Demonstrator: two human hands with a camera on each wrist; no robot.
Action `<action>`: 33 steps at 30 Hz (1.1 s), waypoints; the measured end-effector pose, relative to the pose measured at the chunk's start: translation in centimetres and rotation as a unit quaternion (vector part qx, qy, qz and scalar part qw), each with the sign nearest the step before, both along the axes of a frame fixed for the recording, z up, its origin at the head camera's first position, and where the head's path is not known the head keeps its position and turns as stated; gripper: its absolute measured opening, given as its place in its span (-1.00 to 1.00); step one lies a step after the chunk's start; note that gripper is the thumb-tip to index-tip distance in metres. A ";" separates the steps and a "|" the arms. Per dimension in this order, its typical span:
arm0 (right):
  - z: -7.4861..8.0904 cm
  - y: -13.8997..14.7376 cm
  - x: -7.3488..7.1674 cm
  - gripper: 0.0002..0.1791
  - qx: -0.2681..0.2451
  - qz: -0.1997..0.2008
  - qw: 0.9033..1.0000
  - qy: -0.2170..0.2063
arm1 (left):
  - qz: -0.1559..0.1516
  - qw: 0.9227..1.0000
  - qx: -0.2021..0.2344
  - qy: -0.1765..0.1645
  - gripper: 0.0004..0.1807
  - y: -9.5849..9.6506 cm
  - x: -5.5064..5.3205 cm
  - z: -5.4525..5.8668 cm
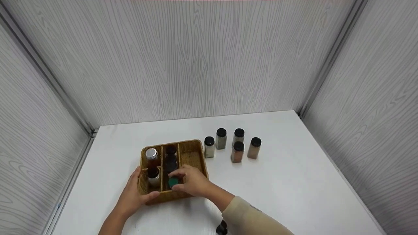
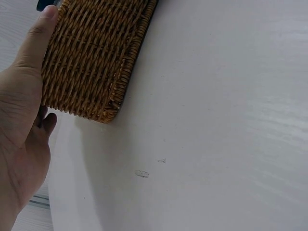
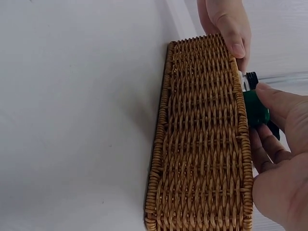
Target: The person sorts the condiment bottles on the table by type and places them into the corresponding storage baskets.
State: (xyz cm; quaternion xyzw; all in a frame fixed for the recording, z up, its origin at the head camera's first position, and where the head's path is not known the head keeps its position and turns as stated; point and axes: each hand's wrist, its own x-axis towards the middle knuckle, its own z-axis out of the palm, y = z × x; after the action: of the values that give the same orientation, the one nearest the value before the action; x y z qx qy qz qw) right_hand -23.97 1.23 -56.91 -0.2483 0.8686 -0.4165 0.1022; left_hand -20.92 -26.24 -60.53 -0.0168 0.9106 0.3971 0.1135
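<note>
A brown wicker basket [image 1: 173, 196] with dividers stands on the white table. My left hand [image 1: 132, 195] holds its near left corner, the thumb lying along the near rim and the fingers on the left side. My right hand [image 1: 192, 181] pinches the green cap of a jar [image 1: 173, 182] at the near end of the middle compartment; the right wrist view shows this green cap [image 3: 256, 108] just behind the rim. Behind it in that compartment stand dark-capped jars [image 1: 170, 158]. The left compartments hold a silver-lidded jar [image 1: 152, 154] and a dark-capped jar with pale contents [image 1: 153, 178].
Right of the basket several black-capped spice jars stand upright, among them a pale one [image 1: 209, 148], a green one [image 1: 221, 140] and a reddish one [image 1: 237, 153]. A small black object [image 1: 222, 227] lies near the right sleeve. Grey wood-grain panels [image 1: 196, 65] enclose the table.
</note>
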 end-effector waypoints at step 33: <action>-0.1 6.3 -2.0 -0.49 -0.062 0.034 0.997 0.023 | -0.002 1.000 -0.006 0.001 0.68 0.0 -0.1 0.1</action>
State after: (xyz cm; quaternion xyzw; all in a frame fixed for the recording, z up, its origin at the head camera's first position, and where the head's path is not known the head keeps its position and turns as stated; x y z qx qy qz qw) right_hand -25.98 7.48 -56.97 -0.2930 0.8343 -0.4600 0.0803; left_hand -20.98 -26.23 -60.44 -0.0156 0.9130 0.3916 0.1132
